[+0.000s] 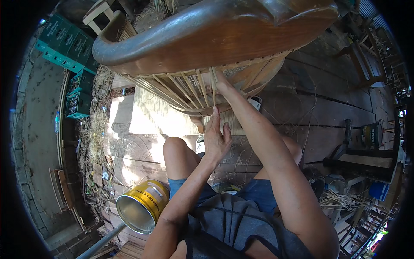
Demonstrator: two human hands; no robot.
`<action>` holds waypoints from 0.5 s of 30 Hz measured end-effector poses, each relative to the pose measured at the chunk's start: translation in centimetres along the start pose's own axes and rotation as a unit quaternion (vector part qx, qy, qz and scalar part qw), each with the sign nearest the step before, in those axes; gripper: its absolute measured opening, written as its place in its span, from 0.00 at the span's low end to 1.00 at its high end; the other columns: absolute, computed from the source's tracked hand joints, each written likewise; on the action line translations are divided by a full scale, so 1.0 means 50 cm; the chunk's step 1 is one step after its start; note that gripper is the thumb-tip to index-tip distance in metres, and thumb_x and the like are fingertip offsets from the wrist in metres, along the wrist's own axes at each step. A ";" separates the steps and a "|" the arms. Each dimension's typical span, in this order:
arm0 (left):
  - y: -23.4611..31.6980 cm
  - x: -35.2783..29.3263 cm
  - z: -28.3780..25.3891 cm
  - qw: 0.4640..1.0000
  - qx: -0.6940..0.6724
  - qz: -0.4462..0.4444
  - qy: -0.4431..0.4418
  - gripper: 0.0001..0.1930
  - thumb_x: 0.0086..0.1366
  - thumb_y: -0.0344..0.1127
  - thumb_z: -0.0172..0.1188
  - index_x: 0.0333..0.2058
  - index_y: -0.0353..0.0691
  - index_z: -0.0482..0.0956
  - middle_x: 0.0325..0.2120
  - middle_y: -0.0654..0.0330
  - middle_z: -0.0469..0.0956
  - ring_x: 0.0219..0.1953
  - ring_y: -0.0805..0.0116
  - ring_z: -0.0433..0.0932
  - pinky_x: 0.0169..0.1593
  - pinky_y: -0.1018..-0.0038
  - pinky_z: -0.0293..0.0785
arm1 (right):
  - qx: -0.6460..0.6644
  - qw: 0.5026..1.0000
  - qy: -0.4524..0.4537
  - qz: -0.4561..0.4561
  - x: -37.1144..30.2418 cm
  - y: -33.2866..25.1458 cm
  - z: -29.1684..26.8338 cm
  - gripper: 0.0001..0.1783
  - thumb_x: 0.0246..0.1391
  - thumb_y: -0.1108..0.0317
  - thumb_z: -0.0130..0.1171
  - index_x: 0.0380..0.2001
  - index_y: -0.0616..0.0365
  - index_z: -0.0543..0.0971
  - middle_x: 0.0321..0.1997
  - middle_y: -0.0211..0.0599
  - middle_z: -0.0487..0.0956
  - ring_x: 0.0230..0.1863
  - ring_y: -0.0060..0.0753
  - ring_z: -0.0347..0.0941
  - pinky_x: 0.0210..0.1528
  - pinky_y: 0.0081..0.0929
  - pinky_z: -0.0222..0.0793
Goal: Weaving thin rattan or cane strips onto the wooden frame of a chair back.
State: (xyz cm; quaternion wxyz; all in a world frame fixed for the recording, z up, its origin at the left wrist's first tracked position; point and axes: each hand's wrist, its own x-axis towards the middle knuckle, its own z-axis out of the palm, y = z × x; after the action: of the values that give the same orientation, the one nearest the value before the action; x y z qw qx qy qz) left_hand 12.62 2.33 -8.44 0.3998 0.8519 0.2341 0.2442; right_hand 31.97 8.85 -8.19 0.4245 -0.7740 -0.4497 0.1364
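Note:
A curved brown wooden chair frame (pixel 207 39) lies tilted in front of me, with pale cane strands (pixel 181 88) strung from its thick upper edge to a thinner lower rail (pixel 200 112). My left hand (pixel 217 139) points upward, fingers stretched and thumb apart. Its fingertips touch the lower rail at the foot of the rightmost strand. Higher up, my right hand (pixel 221 83) reaches in beside that same strand, inside the frame. Its fingers are mostly hidden by the strand and shadow, so their grip does not show.
Beside my left leg a yellow metal can (pixel 144 205) lies on its side. Green crates (pixel 69 45) are stacked at the far left. Dark wooden chair parts (pixel 362 159) stand at the right, near a bundle of loose cane (pixel 345 199). A pale board (pixel 157 114) lies under the frame.

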 end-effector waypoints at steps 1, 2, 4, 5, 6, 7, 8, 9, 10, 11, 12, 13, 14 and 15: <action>0.009 0.002 -0.004 1.000 -0.001 0.002 0.000 0.32 0.63 0.25 0.51 0.65 0.33 0.53 0.50 0.43 0.71 0.40 0.61 0.74 0.39 0.75 0.74 | 0.003 0.999 -0.004 0.043 0.007 0.007 -0.001 0.23 0.54 0.51 0.49 0.43 0.56 0.79 0.45 0.51 0.78 0.48 0.54 0.74 0.51 0.40 0.69; 0.021 0.005 -0.011 0.999 -0.029 -0.015 -0.005 0.30 0.63 0.27 0.52 0.63 0.31 0.56 0.47 0.41 0.73 0.42 0.55 0.75 0.44 0.69 0.73 | 0.006 0.996 -0.007 0.084 0.012 0.009 0.000 0.23 0.54 0.51 0.49 0.45 0.55 0.79 0.47 0.50 0.78 0.49 0.56 0.74 0.51 0.41 0.68; 0.039 0.012 -0.034 0.998 -0.054 -0.022 -0.006 0.28 0.64 0.29 0.52 0.62 0.29 0.59 0.45 0.39 0.75 0.45 0.49 0.76 0.49 0.63 0.72 | 0.067 0.983 -0.007 0.170 0.014 0.013 0.022 0.24 0.54 0.51 0.49 0.46 0.55 0.78 0.47 0.50 0.78 0.49 0.56 0.73 0.51 0.41 0.68; 0.044 0.016 -0.053 0.985 -0.142 -0.092 -0.020 0.25 0.66 0.33 0.52 0.59 0.30 0.63 0.41 0.44 0.76 0.41 0.56 0.77 0.46 0.68 0.73 | 0.128 0.960 -0.007 0.250 0.029 0.015 0.030 0.24 0.53 0.52 0.49 0.46 0.55 0.78 0.47 0.51 0.77 0.49 0.56 0.73 0.51 0.41 0.69; 0.050 0.026 -0.074 0.960 -0.227 -0.159 -0.036 0.22 0.68 0.36 0.53 0.56 0.30 0.67 0.38 0.49 0.78 0.38 0.63 0.78 0.43 0.72 0.74 | 0.129 0.963 0.002 0.236 0.034 0.021 0.028 0.24 0.53 0.52 0.49 0.46 0.55 0.78 0.47 0.51 0.77 0.49 0.56 0.73 0.51 0.41 0.69; 0.066 0.038 -0.111 0.930 -0.331 -0.161 -0.004 0.17 0.70 0.41 0.52 0.47 0.32 0.75 0.31 0.59 0.78 0.32 0.76 0.74 0.36 0.81 0.71 | 0.156 0.974 0.046 0.157 0.026 0.025 0.040 0.24 0.53 0.52 0.50 0.46 0.56 0.77 0.47 0.50 0.78 0.49 0.56 0.74 0.50 0.41 0.69; 0.116 0.060 -0.156 0.913 -0.379 -0.151 0.016 0.16 0.70 0.43 0.50 0.41 0.34 0.76 0.26 0.62 0.76 0.29 0.78 0.73 0.32 0.81 0.70 | 0.178 0.976 0.095 0.083 0.020 0.044 0.045 0.24 0.52 0.52 0.50 0.47 0.56 0.77 0.46 0.50 0.78 0.48 0.56 0.74 0.50 0.42 0.69; 0.169 0.090 -0.174 0.901 -0.414 -0.132 0.018 0.17 0.70 0.45 0.50 0.39 0.34 0.76 0.24 0.62 0.75 0.27 0.78 0.72 0.30 0.81 0.70 | 0.211 0.964 0.132 0.096 0.025 0.105 0.033 0.21 0.51 0.54 0.51 0.43 0.56 0.79 0.44 0.51 0.79 0.47 0.56 0.74 0.48 0.42 0.70; 0.192 0.105 -0.212 0.892 -0.432 -0.125 0.042 0.19 0.71 0.47 0.49 0.37 0.34 0.76 0.23 0.62 0.74 0.25 0.78 0.72 0.28 0.80 0.70 | 0.219 0.963 0.128 0.093 0.029 0.083 0.039 0.21 0.51 0.54 0.51 0.43 0.56 0.79 0.44 0.51 0.79 0.47 0.56 0.74 0.48 0.42 0.70; 0.212 0.120 -0.242 0.895 -0.425 -0.126 0.050 0.19 0.71 0.47 0.49 0.37 0.34 0.76 0.23 0.62 0.74 0.25 0.78 0.72 0.28 0.80 0.70 | 0.135 0.979 0.094 0.118 0.031 0.050 0.038 0.20 0.51 0.55 0.52 0.41 0.56 0.80 0.42 0.51 0.79 0.46 0.55 0.75 0.48 0.42 0.71; 0.231 0.140 -0.260 0.904 -0.405 -0.137 0.028 0.21 0.69 0.50 0.51 0.35 0.33 0.76 0.22 0.61 0.75 0.23 0.77 0.72 0.26 0.80 0.70 | 0.045 0.986 0.063 0.145 0.028 0.036 0.034 0.18 0.51 0.56 0.52 0.38 0.56 0.81 0.40 0.52 0.80 0.45 0.55 0.76 0.47 0.43 0.71; 0.247 0.152 -0.270 0.912 -0.385 -0.141 0.003 0.24 0.68 0.52 0.52 0.34 0.32 0.77 0.20 0.60 0.75 0.21 0.75 0.73 0.24 0.79 0.70 | 0.046 0.987 0.067 0.141 0.029 0.032 0.028 0.18 0.51 0.56 0.52 0.38 0.56 0.81 0.40 0.52 0.80 0.45 0.55 0.76 0.47 0.43 0.71; 0.248 0.153 -0.273 0.913 -0.384 -0.137 0.003 0.24 0.68 0.52 0.52 0.34 0.32 0.77 0.20 0.60 0.75 0.21 0.75 0.73 0.24 0.79 0.70 | 0.086 0.984 0.071 0.137 0.026 0.030 0.026 0.18 0.51 0.57 0.51 0.36 0.57 0.82 0.39 0.52 0.80 0.43 0.55 0.76 0.46 0.43 0.71; 0.246 0.153 -0.273 0.923 -0.366 -0.115 0.003 0.24 0.68 0.52 0.52 0.32 0.32 0.77 0.19 0.60 0.74 0.19 0.76 0.72 0.22 0.80 0.70 | 0.125 0.980 0.074 0.133 0.021 0.029 0.026 0.17 0.51 0.57 0.51 0.34 0.57 0.82 0.37 0.53 0.80 0.42 0.54 0.77 0.46 0.42 0.72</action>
State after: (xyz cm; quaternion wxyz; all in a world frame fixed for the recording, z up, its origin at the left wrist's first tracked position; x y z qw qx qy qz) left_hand 12.78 7.59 10.77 0.7085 0.6127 0.2262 0.2675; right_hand 32.63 10.08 -9.91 0.5281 -0.7757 -0.2893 0.1888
